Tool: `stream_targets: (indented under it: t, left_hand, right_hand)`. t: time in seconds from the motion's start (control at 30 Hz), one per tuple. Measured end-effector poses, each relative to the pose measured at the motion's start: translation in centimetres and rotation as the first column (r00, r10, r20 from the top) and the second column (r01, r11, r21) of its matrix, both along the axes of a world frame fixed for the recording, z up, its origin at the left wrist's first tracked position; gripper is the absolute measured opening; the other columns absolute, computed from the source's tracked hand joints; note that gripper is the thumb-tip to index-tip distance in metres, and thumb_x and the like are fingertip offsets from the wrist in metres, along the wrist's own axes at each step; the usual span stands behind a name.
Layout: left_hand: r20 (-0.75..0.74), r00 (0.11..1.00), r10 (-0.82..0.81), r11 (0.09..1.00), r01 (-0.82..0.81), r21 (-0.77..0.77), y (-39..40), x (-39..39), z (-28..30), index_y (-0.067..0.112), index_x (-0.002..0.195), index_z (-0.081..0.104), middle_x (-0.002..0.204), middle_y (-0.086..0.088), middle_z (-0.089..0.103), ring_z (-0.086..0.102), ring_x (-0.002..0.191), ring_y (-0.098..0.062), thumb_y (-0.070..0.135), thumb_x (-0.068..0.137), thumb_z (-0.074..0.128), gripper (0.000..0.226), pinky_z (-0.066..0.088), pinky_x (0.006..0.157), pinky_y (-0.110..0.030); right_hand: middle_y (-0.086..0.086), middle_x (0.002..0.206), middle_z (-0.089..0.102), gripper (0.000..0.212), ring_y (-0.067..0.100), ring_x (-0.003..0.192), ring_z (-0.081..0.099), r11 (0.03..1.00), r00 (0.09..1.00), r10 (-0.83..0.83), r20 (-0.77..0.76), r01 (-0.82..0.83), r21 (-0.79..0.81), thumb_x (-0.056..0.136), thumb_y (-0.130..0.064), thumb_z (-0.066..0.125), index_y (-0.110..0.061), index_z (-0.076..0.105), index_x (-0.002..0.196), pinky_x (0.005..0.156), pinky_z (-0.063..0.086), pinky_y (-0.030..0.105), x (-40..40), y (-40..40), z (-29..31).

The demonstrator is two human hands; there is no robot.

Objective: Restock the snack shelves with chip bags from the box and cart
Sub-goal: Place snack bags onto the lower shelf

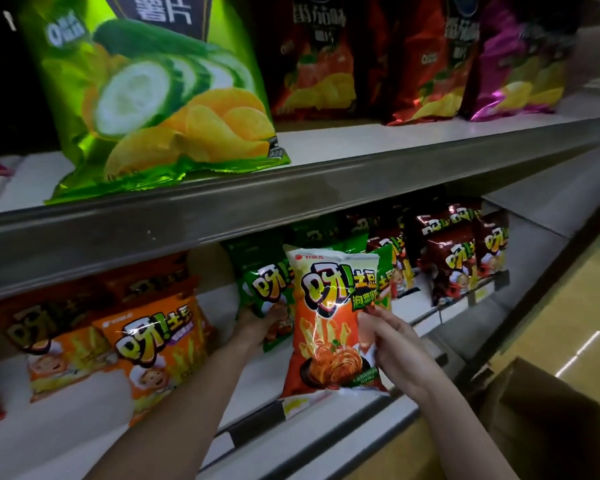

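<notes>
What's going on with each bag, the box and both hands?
Red bag: upright at the shelf's front, pinched by the right hand.
Green bag: upright, held by the left hand.
Cucumber bag: standing on the upper shelf, leaning.
Box: open.

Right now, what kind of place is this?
Likely a shop's snack aisle: tiered metal-edged shelves lined with chip bags, a cardboard box on the floor, and hands placing an orange bag.

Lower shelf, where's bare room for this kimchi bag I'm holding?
Bare shelf shows between the orange bags and the kimchi bag. Behind it, green bags crowd around the left hand.
</notes>
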State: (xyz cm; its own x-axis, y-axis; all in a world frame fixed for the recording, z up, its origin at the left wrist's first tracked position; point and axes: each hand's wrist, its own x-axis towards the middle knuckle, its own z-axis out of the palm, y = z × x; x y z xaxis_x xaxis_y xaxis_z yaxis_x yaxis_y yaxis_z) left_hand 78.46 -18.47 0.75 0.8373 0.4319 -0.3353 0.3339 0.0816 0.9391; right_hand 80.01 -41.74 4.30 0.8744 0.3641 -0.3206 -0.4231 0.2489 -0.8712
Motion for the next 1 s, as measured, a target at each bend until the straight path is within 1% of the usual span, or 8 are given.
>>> stream_targets:
  t: [0.13,0.3,0.43,0.5,0.6,0.73,0.83,1.0]
  left_hand:
    - [-0.113,0.991,-0.078,0.995,0.085,0.053,0.1,-1.5,2.1,0.013,0.092,0.057,0.078,-0.003,0.059,0.060,0.054,-0.003,0.012,0.096,0.056,0.004,0.044,0.043,-0.013]
    - [-0.036,0.998,0.051,0.996,-0.053,-0.068,2.4,-5.7,4.4,0.019,0.103,0.062,0.095,-0.006,0.069,0.065,0.087,-0.020,0.053,0.097,0.042,0.039,0.051,0.082,-0.032]
    - [0.073,0.995,0.068,0.981,-0.053,-0.187,5.8,-11.3,4.8,0.040,0.131,0.049,0.125,0.004,0.065,0.061,0.115,-0.022,0.088,0.059,0.056,0.087,0.042,0.105,-0.051]
    - [0.113,0.985,0.128,0.983,-0.111,-0.149,7.9,-14.8,5.0,0.036,0.135,0.045,0.125,0.004,0.064,0.061,0.114,-0.018,0.084,0.055,0.064,0.096,0.044,0.104,-0.047]
    - [0.203,0.948,0.246,0.964,-0.218,-0.151,11.1,-20.7,5.2,0.027,0.140,0.041,0.119,0.006,0.066,0.066,0.105,-0.011,0.064,0.065,0.071,0.089,0.051,0.093,-0.030]
    - [0.228,0.916,0.331,0.944,-0.323,-0.072,15.1,-29.2,5.2,0.027,0.135,0.045,0.123,0.003,0.066,0.065,0.110,-0.015,0.053,0.062,0.082,0.086,0.051,0.099,-0.039]
    - [0.215,0.882,0.420,0.907,-0.415,-0.070,18.0,-35.9,5.2,0.026,0.132,0.048,0.118,0.003,0.069,0.068,0.105,-0.015,0.047,0.069,0.080,0.073,0.053,0.095,-0.037]
    - [0.242,0.829,0.504,0.862,-0.499,-0.084,23.8,-49.2,4.6,0.024,0.131,0.051,0.117,0.000,0.070,0.068,0.106,-0.020,0.043,0.073,0.079,0.068,0.052,0.096,-0.043]
  right_hand:
    - [0.022,0.123,0.065,0.038,0.035,0.119,0.059,0.997,0.997,0.074,0.008,-0.074,0.014,0.085,-0.015,0.065,-0.004,0.060,0.122,0.108,0.041,0.052,0.2,2.3,0.4]
    - [0.021,0.120,0.066,0.059,0.031,0.110,0.063,0.980,0.980,0.194,0.030,-0.195,0.044,0.062,-0.024,0.084,-0.008,0.063,0.115,0.106,0.042,0.053,-0.6,7.1,1.1]
    - [0.020,0.117,0.066,0.053,0.027,0.101,0.065,0.948,0.952,0.305,0.032,-0.306,0.090,0.065,-0.020,0.083,-0.007,0.060,0.110,0.084,0.056,0.043,-2.4,12.9,1.1]
    - [0.018,0.115,0.068,0.029,0.023,0.097,0.068,0.917,0.923,0.382,0.036,-0.384,0.112,0.080,-0.011,0.068,-0.009,0.061,0.109,0.080,0.057,0.039,-4.3,16.4,1.0]
    - [0.014,0.116,0.070,0.047,0.024,0.103,0.069,0.838,0.843,0.531,0.088,-0.538,0.093,0.069,-0.019,0.071,-0.009,0.063,0.115,0.094,0.052,0.043,-8.6,21.4,1.5]
    - [0.012,0.111,0.072,0.053,0.021,0.099,0.070,0.759,0.760,0.637,0.125,-0.648,0.073,0.068,-0.020,0.072,-0.006,0.062,0.118,0.075,0.058,0.031,-15.2,27.7,1.9]
    - [0.012,0.116,0.071,0.034,0.024,0.105,0.069,0.683,0.685,0.717,0.134,-0.728,0.066,0.089,-0.009,0.060,-0.008,0.061,0.123,0.082,0.055,0.036,-20.7,32.1,1.0]
    - [0.015,0.116,0.070,0.050,0.027,0.108,0.067,0.595,0.598,0.799,0.071,-0.802,0.052,0.077,-0.022,0.065,-0.002,0.060,0.122,0.093,0.050,0.042,-32.3,40.3,0.2]
